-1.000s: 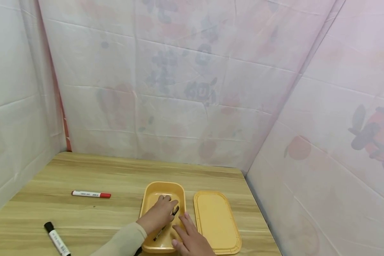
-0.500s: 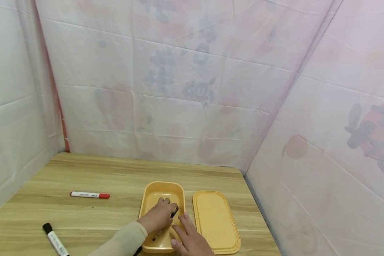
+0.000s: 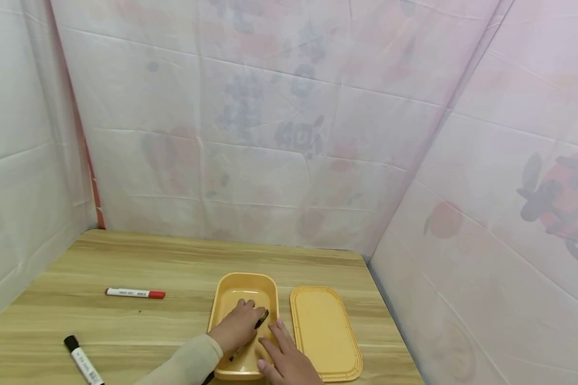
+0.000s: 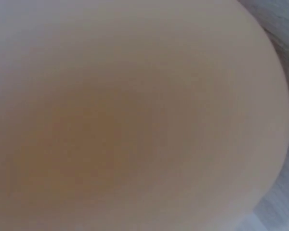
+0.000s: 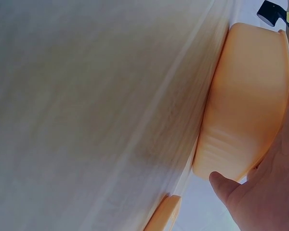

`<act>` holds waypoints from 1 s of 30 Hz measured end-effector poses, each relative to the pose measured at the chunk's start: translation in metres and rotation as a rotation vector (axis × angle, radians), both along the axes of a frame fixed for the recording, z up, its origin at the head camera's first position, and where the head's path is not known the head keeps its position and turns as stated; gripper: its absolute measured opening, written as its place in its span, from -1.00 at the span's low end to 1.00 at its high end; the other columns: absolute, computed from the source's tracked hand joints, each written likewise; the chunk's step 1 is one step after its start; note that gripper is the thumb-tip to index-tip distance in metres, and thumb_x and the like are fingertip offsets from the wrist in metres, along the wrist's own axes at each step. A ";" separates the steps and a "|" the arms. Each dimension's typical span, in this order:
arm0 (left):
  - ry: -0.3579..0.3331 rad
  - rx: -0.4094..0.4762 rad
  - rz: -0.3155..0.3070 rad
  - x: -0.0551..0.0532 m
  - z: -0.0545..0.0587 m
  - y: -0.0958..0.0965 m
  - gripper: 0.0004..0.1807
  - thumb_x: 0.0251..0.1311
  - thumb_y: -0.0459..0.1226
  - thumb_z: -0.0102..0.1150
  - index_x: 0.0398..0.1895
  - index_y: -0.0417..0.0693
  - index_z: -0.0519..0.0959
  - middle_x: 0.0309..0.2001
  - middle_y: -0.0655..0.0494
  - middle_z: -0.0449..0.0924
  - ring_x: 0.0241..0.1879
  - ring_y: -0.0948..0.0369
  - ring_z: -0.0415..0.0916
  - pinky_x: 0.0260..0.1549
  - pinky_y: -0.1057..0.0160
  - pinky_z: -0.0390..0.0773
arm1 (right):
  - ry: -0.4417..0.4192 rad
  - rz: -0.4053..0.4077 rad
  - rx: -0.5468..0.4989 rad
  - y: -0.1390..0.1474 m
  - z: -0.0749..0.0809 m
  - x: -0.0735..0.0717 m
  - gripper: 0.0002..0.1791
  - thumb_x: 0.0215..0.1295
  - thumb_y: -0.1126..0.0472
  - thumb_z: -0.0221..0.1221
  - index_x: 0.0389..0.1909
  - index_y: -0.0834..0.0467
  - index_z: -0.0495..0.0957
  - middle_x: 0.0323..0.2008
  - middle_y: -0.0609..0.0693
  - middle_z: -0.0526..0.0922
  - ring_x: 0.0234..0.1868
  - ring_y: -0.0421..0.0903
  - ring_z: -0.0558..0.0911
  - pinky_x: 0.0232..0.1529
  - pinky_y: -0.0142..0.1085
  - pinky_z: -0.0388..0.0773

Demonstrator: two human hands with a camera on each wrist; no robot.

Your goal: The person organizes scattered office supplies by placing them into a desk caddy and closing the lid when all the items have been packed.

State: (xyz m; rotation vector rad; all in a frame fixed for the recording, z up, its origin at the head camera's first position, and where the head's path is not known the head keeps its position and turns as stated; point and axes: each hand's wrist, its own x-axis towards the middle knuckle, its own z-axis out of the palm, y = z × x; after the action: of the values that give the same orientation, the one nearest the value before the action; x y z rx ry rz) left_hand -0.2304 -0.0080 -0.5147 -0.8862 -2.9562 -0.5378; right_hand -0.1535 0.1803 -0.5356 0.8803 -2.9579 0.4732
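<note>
In the head view, my left hand [image 3: 238,323] reaches into a yellow plastic box [image 3: 223,283]. Its fingers curl over a slim black pen [image 3: 261,319], which lies slantwise in the box and is partly hidden under the hand. My right hand [image 3: 294,358] is at the box's right wall with its fingers fairly straight, the fingertips at the rim. From the right wrist view, the box's outer wall [image 5: 245,101] shows, and the right thumb [image 5: 224,185] lies at its lower corner. A blurred beige surface fills most of the left wrist view.
A flat yellow lid [image 3: 325,331] lies right of the box. On the left of the wooden table [image 3: 173,262] lie a red-capped marker [image 3: 135,293] and a black-capped marker [image 3: 84,363]. Printed white sheets [image 3: 270,133] hang round the table.
The left hand has shifted very slightly toward the near side of the box, over the pen. The right hand has stayed at the box wall. The head view has turned a little.
</note>
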 end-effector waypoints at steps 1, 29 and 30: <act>0.015 -0.015 0.002 0.000 0.000 0.000 -0.56 0.09 -0.27 0.33 0.09 -0.05 0.55 -0.13 0.05 0.52 -0.23 0.16 0.33 -0.29 0.18 0.49 | -0.006 0.000 -0.003 0.000 0.000 0.000 -0.43 0.49 -0.21 -0.31 0.34 -0.07 0.34 0.48 0.02 0.07 0.49 0.03 -0.03 0.24 0.00 0.33; 0.170 -0.159 0.083 0.002 0.013 -0.012 -0.57 0.14 -0.02 0.24 0.06 0.05 0.59 -0.01 0.04 0.56 -0.05 0.03 0.43 -0.09 -0.04 0.38 | -0.021 -0.024 -0.038 0.000 -0.002 0.000 -0.44 0.47 -0.23 -0.29 0.33 -0.12 0.35 0.47 0.00 0.08 0.49 0.05 -0.02 0.20 0.04 0.37; 0.165 -0.156 0.085 0.002 0.014 -0.013 -0.56 0.15 0.00 0.23 0.07 0.05 0.59 -0.01 0.03 0.56 -0.03 0.02 0.43 -0.08 -0.05 0.38 | -0.022 -0.024 -0.040 0.000 -0.002 0.000 -0.44 0.47 -0.24 -0.29 0.33 -0.12 0.35 0.47 -0.01 0.08 0.49 0.05 -0.02 0.20 0.04 0.36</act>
State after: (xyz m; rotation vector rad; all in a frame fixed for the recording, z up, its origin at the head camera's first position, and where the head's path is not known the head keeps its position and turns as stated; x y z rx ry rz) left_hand -0.2284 -0.0212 -0.5006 -0.7698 -2.8978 -0.2214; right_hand -0.1534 0.1802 -0.5373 0.8400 -2.9639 0.5433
